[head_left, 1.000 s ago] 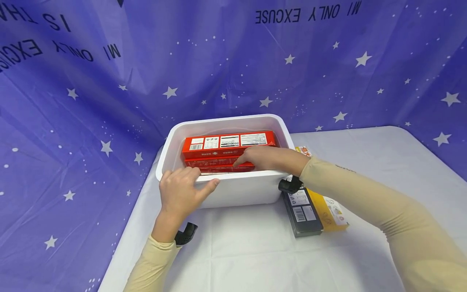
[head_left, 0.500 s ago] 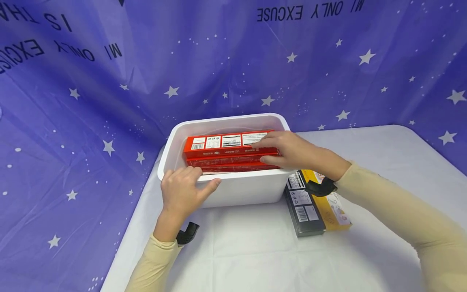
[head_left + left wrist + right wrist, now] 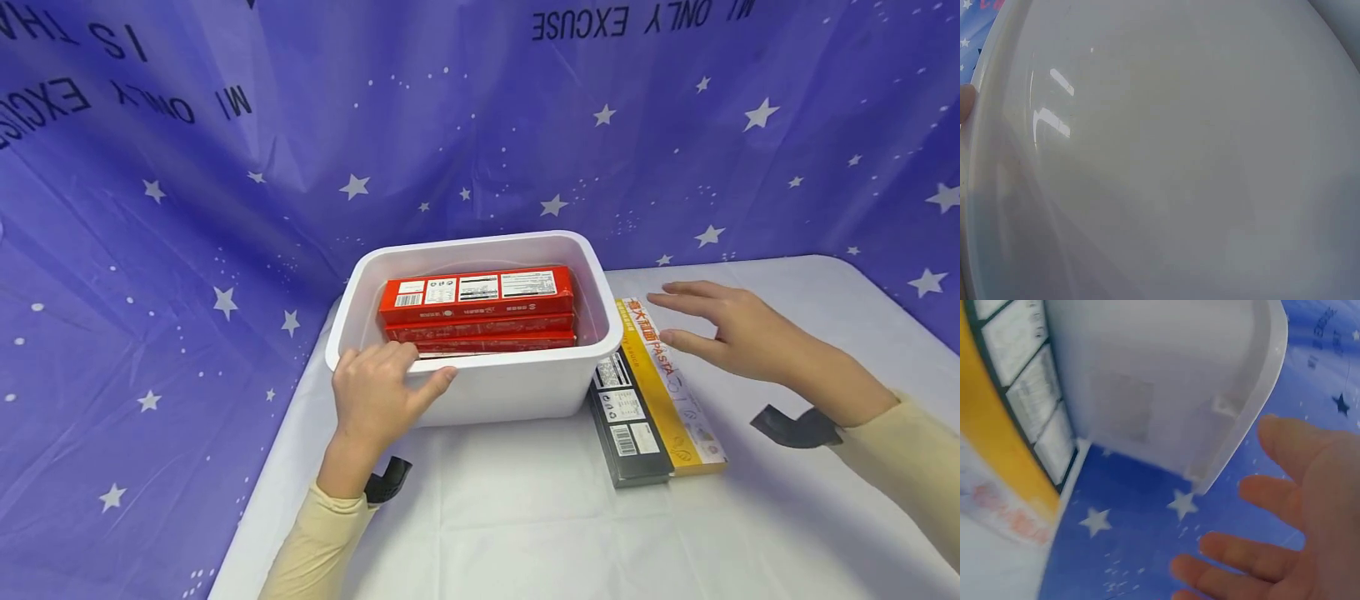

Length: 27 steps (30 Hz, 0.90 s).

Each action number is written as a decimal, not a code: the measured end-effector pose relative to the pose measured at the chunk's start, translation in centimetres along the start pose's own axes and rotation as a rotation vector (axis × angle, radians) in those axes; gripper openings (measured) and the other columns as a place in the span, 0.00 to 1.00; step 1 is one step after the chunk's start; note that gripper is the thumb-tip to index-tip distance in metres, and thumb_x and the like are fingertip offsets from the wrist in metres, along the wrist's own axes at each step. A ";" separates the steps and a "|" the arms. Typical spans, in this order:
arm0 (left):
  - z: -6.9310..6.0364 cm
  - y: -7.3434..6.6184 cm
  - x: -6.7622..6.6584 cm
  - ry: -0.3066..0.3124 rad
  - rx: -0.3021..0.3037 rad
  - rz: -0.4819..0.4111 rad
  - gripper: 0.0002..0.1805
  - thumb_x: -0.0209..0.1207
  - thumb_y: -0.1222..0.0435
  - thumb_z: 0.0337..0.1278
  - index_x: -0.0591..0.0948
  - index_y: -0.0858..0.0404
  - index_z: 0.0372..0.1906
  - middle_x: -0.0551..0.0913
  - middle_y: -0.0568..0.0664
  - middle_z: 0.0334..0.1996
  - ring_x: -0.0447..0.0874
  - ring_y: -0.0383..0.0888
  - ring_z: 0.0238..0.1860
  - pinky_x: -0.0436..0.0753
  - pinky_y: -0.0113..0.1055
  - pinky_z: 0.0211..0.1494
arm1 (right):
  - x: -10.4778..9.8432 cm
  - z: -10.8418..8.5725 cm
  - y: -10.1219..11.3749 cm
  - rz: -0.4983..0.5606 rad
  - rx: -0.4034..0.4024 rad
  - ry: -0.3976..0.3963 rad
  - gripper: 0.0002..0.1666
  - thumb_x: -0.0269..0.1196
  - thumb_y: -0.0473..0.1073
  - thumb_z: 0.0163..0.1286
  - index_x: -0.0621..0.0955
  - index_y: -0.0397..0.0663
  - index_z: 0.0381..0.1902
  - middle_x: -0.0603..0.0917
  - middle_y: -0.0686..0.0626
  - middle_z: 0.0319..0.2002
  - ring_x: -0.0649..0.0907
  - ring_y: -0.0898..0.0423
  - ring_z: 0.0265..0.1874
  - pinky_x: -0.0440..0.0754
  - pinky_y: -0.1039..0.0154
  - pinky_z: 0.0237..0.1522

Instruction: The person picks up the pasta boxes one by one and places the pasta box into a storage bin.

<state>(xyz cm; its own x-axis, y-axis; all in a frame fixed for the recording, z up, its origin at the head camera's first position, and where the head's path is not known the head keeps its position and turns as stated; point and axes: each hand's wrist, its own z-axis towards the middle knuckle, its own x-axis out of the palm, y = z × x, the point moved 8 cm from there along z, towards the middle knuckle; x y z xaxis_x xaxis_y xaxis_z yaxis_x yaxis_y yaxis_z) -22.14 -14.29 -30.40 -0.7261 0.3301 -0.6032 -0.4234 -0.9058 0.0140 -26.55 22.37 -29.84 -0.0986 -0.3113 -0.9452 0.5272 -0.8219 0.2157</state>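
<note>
A purple star-print cloth backdrop with black lettering fills the frame's top; a creased white tablecloth covers lower centre.

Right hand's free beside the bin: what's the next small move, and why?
I'd probably lower the right hand onto the yellow pasta box and grip it. The hand is open, holds nothing and is near that box, which lies outside the white bin beside a dark box. Red boxes lie inside the bin, and the left hand holds its rim.
</note>
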 end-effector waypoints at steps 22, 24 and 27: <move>-0.1 0.0 -0.1 0.000 -0.005 -0.011 0.43 0.34 0.27 0.68 0.68 0.60 0.16 0.69 0.49 0.11 0.68 0.51 0.13 0.58 0.40 0.23 | 9.6 -7.2 -2.7 0.109 0.264 0.022 0.35 0.56 0.57 0.78 0.70 0.45 0.74 0.66 0.26 0.72 0.72 0.21 0.64 0.72 0.23 0.54; 0.0 -0.1 -0.1 0.003 -0.004 -0.012 0.43 0.34 0.27 0.68 0.68 0.60 0.16 0.70 0.49 0.11 0.68 0.51 0.13 0.58 0.40 0.24 | 9.8 -7.2 -2.7 0.111 0.262 0.009 0.35 0.56 0.56 0.78 0.70 0.45 0.74 0.66 0.26 0.72 0.73 0.21 0.63 0.72 0.23 0.53; 0.0 -0.1 -0.1 0.008 -0.008 -0.004 0.44 0.33 0.27 0.67 0.68 0.60 0.16 0.70 0.49 0.11 0.68 0.51 0.13 0.59 0.40 0.24 | 10.2 -7.2 -2.9 0.116 0.279 0.019 0.35 0.55 0.57 0.78 0.68 0.46 0.75 0.65 0.25 0.72 0.72 0.20 0.64 0.72 0.22 0.53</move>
<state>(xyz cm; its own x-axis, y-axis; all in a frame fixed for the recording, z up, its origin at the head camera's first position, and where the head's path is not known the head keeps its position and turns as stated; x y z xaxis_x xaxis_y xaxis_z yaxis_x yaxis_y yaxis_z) -22.04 -14.24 -30.35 -0.7198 0.3320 -0.6096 -0.4224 -0.9064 0.0051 -23.00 24.96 -41.89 -0.0340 -0.4039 -0.9142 0.2811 -0.8817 0.3790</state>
